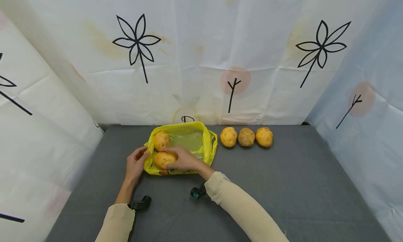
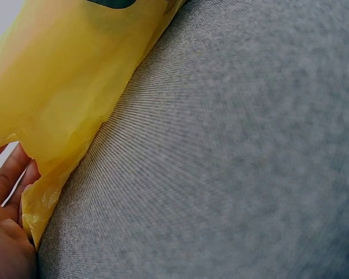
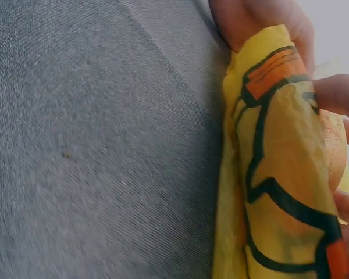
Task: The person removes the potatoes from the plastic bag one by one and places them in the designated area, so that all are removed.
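A yellow plastic bag [image 1: 206,144] lies mouth up on the dark grey table, its rim spread wide. My left hand [image 1: 134,163] grips the bag's left edge; the left wrist view shows its fingers [image 2: 10,174] at the yellow film [image 2: 64,87]. Inside the bag, at the near left, my right hand [image 1: 186,160] holds a potato [image 1: 163,160], thumb on the near side and fingers over the far side. Another potato [image 1: 162,140] sits just behind it in the bag. In the right wrist view, the printed bag wall [image 3: 285,157] partly hides the held potato [image 3: 335,145].
Three potatoes stand in a row right of the bag near the table's back edge: a left one [image 1: 228,137], a browner middle one [image 1: 246,137] and a right one [image 1: 264,137]. Patterned white cloth [image 1: 195,53] hangs behind and at both sides of the grey table [image 1: 277,186].
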The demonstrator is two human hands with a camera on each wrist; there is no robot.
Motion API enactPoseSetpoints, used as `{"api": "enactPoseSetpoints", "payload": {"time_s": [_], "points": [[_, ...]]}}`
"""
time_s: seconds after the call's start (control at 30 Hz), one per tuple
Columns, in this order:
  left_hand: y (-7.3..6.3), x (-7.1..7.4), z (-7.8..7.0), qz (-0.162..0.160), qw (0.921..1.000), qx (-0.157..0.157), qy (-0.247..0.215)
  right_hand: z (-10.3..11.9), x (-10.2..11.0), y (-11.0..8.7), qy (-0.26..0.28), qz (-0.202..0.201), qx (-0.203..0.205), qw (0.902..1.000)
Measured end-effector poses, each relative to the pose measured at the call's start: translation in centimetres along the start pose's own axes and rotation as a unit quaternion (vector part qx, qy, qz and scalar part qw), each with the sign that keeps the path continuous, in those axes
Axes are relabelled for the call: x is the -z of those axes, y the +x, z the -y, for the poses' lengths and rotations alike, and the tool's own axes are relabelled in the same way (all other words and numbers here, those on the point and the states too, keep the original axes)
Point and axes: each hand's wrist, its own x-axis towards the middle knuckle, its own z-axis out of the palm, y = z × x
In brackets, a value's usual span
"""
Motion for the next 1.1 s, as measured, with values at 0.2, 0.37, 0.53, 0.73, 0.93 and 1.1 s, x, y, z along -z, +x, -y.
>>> {"api": "enactPoseSetpoints", "payload": {"time_s": [0.2,0.37,0.53,0.73,0.93,1.1], "points": [[0.0,0.1,0.0,0.002,1.0,0.001,0.003,0.5,2.0,-1.3,0.058,-0.029,0.011,0.9978],[0.1,0.1,0.1,0.003,1.0,-0.002,0.001,1.2,4.4,-3.1,0.091,-0.062,0.026,0.9936],[0.1,0.1,0.2,0.004,1.0,-0.002,-0.001,1.1,6.6,-5.4,0.141,-0.093,-0.001,0.9856],[0.0,0.0,0.2,0.009,0.9999,0.008,0.0,0.3,9.1,-8.2,0.168,-0.138,-0.017,0.9759],[0.0,0.1,0.3,0.009,1.0,0.004,0.0,-1.0,11.7,-11.5,0.164,-0.187,-0.034,0.9678],[0.1,0.1,0.4,0.01,1.0,0.002,0.0,-2.3,14.1,-14.4,0.139,-0.231,-0.063,0.9609]]}}
